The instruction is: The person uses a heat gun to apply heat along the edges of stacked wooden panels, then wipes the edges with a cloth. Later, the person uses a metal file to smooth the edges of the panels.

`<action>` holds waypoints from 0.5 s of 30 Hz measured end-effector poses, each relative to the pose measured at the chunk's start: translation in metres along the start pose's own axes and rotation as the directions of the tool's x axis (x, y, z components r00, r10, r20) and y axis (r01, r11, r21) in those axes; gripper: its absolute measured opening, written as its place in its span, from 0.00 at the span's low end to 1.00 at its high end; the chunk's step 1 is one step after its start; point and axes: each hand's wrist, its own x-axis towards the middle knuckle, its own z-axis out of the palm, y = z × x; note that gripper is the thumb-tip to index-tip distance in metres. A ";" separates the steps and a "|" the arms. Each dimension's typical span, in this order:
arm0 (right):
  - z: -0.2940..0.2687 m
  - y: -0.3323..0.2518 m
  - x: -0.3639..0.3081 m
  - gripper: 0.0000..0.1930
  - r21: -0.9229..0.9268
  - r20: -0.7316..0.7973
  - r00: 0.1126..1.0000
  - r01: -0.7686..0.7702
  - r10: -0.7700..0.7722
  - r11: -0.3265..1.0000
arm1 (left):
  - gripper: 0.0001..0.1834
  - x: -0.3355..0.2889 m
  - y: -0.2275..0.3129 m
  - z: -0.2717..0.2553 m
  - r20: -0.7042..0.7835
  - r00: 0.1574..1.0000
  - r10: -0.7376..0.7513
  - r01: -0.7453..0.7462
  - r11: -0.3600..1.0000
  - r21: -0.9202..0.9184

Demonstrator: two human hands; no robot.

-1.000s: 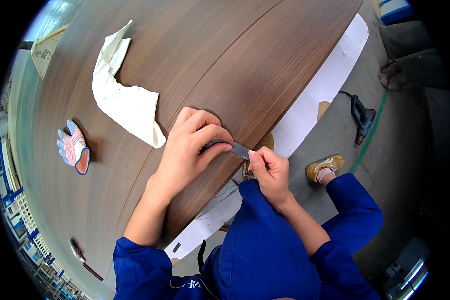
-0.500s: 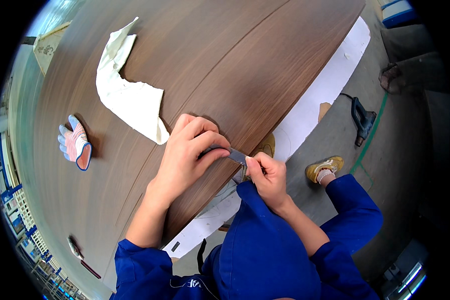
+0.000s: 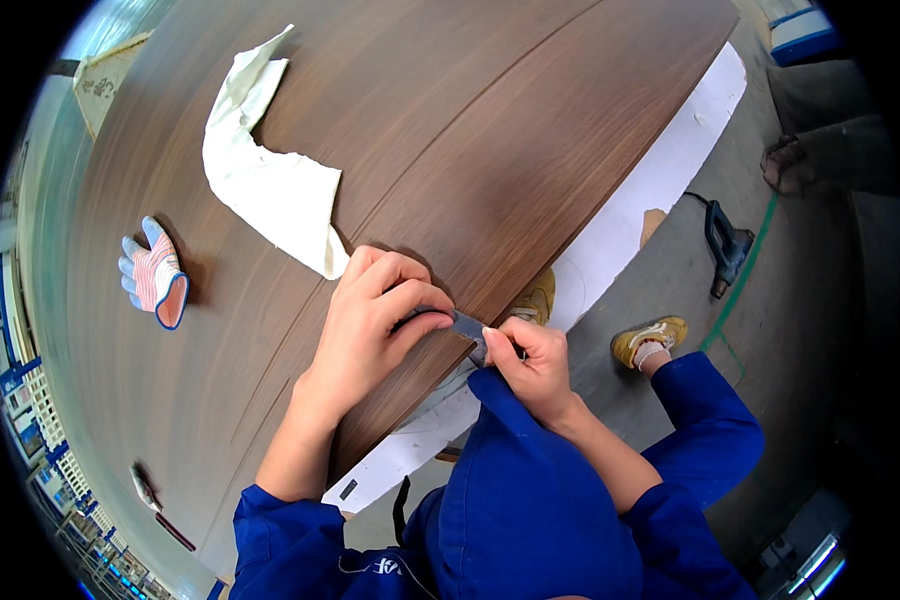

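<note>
A thin dark grey strip point(image 3: 467, 327) stretches between my hands at the near right edge of a brown wood-grain panel point(image 3: 450, 200). My left hand point(image 3: 370, 325) is over the panel, pinching one end of the strip between thumb and fingers. Just off the panel's edge, my right hand point(image 3: 535, 368) grips the other end, with its thumb pressed against the curled fingers. Whether the strip is a blade, sandpaper or something else is not clear. Part of it is hidden inside both hands.
On the panel lie a crumpled white cloth point(image 3: 275, 195), a striped work glove point(image 3: 157, 275) and a small dark-handled tool point(image 3: 160, 505). A white sheet point(image 3: 620, 220) shows under the panel's edge. A black heat gun point(image 3: 727, 248) rests on the floor at right, near my shoe point(image 3: 650, 340).
Both hands have shifted slightly toward me along the panel's edge, still holding the strip. The cloth and glove appear a little farther right as the view has moved slightly.
</note>
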 end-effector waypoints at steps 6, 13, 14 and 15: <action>0.001 -0.002 -0.001 0.11 -0.022 0.059 0.998 0.034 -0.033 0.999 | 0.08 -0.008 0.001 -0.002 -0.002 1.000 -0.016 0.016 1.000 -0.001; 0.004 -0.003 -0.002 0.12 -0.026 0.136 0.989 0.053 -0.049 0.998 | 0.08 -0.019 0.001 -0.006 0.005 0.999 -0.035 0.035 0.999 0.013; 0.004 -0.003 -0.002 0.12 -0.025 0.148 0.988 0.054 -0.050 0.998 | 0.08 -0.021 0.000 -0.007 0.006 0.999 -0.039 0.038 0.999 0.012; 0.005 -0.003 -0.002 0.12 -0.021 0.163 0.986 0.051 -0.047 0.998 | 0.08 -0.022 0.000 -0.007 0.006 0.999 -0.040 0.040 0.999 0.011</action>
